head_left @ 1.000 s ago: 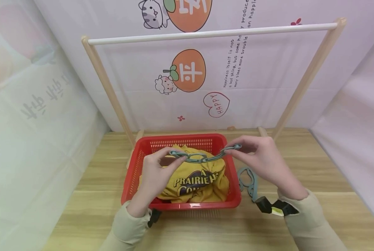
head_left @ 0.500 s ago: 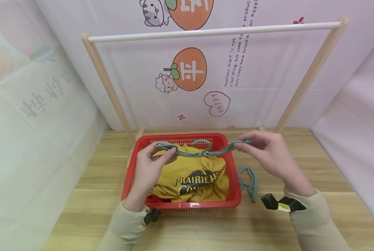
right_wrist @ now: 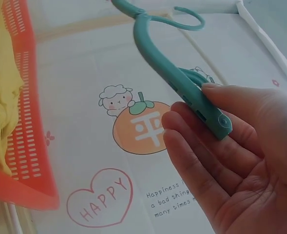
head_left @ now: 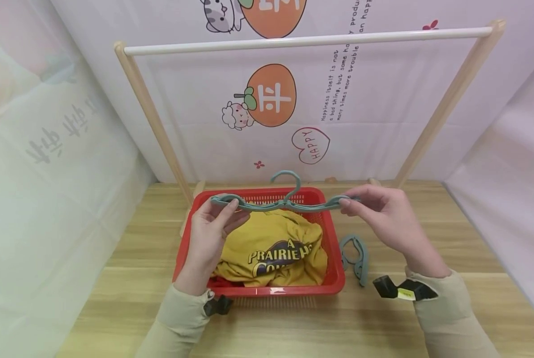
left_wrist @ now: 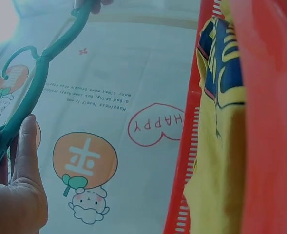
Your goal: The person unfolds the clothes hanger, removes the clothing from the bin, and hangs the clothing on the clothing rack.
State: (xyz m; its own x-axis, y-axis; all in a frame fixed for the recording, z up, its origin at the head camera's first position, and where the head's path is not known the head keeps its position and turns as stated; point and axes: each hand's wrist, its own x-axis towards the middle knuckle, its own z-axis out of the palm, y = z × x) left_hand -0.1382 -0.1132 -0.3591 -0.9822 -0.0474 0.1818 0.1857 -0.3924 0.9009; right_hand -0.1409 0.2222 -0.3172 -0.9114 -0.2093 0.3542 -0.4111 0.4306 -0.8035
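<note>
A teal folding clothes hanger (head_left: 267, 206) is spread out level above the red basket, its hook standing up at the middle. My left hand (head_left: 207, 238) pinches the left end between thumb and fingers. At the other end, my right hand (head_left: 385, 219) pinches the hanger too; in the right wrist view the thumb lies on the hanger arm (right_wrist: 182, 90) and the fingers are under it. Below, a crumpled yellow shirt (head_left: 267, 238) with printed lettering lies in the red plastic basket (head_left: 267, 291).
A second teal hanger (head_left: 361, 258), folded up, lies on the wooden table (head_left: 383, 323) right of the basket. Behind stands a wooden rack with a white rail (head_left: 311, 41). A printed white cloth (head_left: 195, 99) covers the back wall.
Both hands have moved apart and slightly up with the hanger, which now lies straighter. Its hook has swung from lying low to standing upright.
</note>
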